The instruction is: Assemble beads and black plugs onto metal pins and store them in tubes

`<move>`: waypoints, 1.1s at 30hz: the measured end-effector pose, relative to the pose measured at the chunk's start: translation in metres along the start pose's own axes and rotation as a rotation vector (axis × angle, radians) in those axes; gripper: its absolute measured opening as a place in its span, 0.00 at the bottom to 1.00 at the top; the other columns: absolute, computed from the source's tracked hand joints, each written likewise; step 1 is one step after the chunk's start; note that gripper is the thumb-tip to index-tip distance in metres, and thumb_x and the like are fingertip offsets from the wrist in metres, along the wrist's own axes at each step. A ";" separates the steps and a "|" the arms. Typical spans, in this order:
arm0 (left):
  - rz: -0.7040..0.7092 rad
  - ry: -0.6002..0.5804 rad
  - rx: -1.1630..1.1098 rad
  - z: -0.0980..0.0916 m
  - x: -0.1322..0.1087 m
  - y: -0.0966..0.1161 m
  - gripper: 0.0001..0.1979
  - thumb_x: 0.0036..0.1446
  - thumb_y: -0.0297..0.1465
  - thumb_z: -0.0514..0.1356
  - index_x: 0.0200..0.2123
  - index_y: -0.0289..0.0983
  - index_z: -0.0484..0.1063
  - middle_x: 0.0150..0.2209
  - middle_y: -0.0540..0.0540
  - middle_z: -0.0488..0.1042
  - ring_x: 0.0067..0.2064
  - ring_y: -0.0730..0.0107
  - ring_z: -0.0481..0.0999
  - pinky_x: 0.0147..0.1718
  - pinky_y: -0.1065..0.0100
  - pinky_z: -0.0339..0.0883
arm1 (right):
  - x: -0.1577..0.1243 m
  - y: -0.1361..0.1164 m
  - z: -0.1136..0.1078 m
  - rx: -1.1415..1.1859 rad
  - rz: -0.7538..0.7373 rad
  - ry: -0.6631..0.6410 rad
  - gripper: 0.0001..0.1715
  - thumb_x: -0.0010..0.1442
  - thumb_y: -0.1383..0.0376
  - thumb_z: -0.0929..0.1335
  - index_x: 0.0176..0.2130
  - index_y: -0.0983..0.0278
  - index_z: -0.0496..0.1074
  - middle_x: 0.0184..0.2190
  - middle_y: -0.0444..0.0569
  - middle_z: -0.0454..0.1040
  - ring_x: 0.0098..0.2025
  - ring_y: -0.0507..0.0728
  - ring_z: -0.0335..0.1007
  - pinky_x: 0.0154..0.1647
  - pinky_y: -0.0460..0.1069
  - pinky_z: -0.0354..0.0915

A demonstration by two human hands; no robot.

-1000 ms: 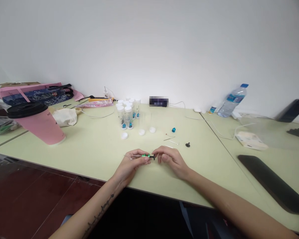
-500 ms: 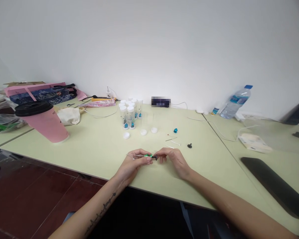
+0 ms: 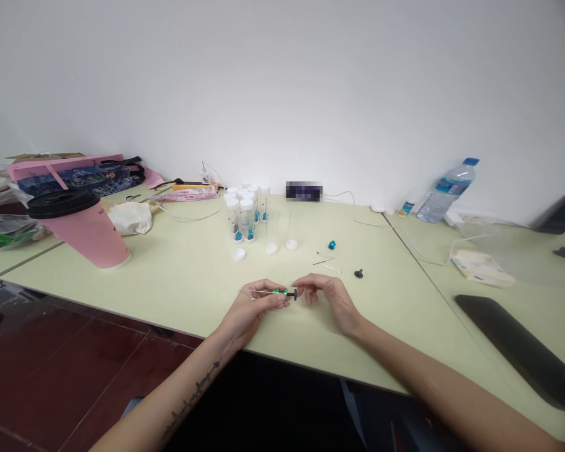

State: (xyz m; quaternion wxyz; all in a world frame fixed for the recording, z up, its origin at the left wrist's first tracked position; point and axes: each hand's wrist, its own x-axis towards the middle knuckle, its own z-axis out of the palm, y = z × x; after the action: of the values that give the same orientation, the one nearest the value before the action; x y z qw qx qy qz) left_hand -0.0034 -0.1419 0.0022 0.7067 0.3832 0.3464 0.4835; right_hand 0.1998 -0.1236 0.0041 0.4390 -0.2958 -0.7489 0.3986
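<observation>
Between the thumb and fingers of my left hand (image 3: pixel 252 311) is a small green-and-black piece (image 3: pixel 279 292), with thin metal pins pointing left and a round black end to the right. Just right of that black end, my right hand (image 3: pixel 334 301) has its fingers bent and apart, holding nothing I can see. Beyond it on the table lie a shiny blue piece (image 3: pixel 332 245), a black knob-like piece (image 3: pixel 358 274) and a few thin metal pins (image 3: pixel 332 269).
Several clear tubes with white caps (image 3: pixel 247 216) stand behind my hands, beside a loose white cap (image 3: pixel 238 254). A pink cup (image 3: pixel 87 235) stands left. A water bottle (image 3: pixel 447 191) leans against the wall; a long black pad (image 3: pixel 513 348) lies right.
My right fingers have come slightly away from the black end, leaving a small gap. My left hand keeps its hold on the green-and-black piece.
</observation>
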 end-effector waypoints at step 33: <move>0.004 -0.020 0.046 0.000 0.001 -0.001 0.13 0.41 0.27 0.72 0.32 0.33 0.76 0.32 0.45 0.81 0.35 0.73 0.77 0.43 0.71 0.64 | -0.001 0.005 0.000 0.065 -0.007 -0.008 0.37 0.66 0.44 0.53 0.42 0.66 0.77 0.30 0.51 0.74 0.25 0.53 0.63 0.29 0.50 0.59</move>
State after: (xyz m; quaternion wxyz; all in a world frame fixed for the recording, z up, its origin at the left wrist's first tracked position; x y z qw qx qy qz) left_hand -0.0030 -0.1411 0.0008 0.7000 0.4050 0.3495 0.4731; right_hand 0.2006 -0.1220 -0.0002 0.4470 -0.2771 -0.7383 0.4223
